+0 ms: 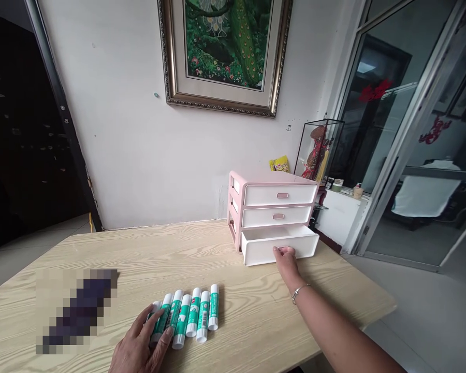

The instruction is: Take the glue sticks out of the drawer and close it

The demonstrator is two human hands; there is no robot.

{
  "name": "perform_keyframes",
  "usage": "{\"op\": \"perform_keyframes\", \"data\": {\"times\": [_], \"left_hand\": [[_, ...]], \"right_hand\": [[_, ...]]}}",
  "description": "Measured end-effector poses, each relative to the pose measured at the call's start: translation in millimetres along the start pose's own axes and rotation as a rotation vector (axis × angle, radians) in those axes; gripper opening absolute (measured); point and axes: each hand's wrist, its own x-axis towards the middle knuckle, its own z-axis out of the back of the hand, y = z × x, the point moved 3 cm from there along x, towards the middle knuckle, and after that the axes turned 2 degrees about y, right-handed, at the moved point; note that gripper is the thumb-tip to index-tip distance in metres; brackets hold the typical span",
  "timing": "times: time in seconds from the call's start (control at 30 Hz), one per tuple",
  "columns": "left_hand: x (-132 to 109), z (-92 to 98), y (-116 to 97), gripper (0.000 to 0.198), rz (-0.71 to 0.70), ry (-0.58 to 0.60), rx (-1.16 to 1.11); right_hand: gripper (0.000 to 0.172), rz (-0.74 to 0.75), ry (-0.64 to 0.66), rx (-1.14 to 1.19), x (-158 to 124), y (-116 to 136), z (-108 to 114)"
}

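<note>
Several green-and-white glue sticks (194,313) lie side by side in a row on the wooden table. My left hand (140,342) is closed over those at the row's left end, its thumb and fingers touching them; it partly hides these sticks. A pink-and-white drawer unit (274,178) stands farther back. Its bottom drawer (260,253) is pulled part way out, and the other two drawers are closed. At the bottom drawer's front, my right hand (286,261) grips the handle, which the fingers mostly cover.
A blurred dark long shape (79,313) lies on the table (140,259) at the left. Behind the drawer unit are a yellow packet (279,164) and a glass case (320,150) with a figure. The wall runs along the table's back edge; a glass door (380,155) is at the right.
</note>
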Motion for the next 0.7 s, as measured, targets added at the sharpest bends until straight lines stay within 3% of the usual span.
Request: {"op": "perform_keyframes", "data": {"times": [0.4, 0.57, 0.7], "left_hand": [[-0.3, -9.8, 12.3, 0.05, -0.016, 0.008, 0.01], [0.8, -14.3, 13.2, 0.05, 0.007, 0.026, -0.026], [0.0, -13.1, 6.5, 0.052, 0.038, 0.05, -0.101]], "right_hand": [[0.026, -0.048, 0.022, -0.072, 40.5, -0.5, -39.6], [0.028, -0.057, 0.01, -0.097, 48.8, -5.9, -41.3], [0.034, -0.085, 0.014, -0.136, 31.8, -9.6, -34.9]]}}
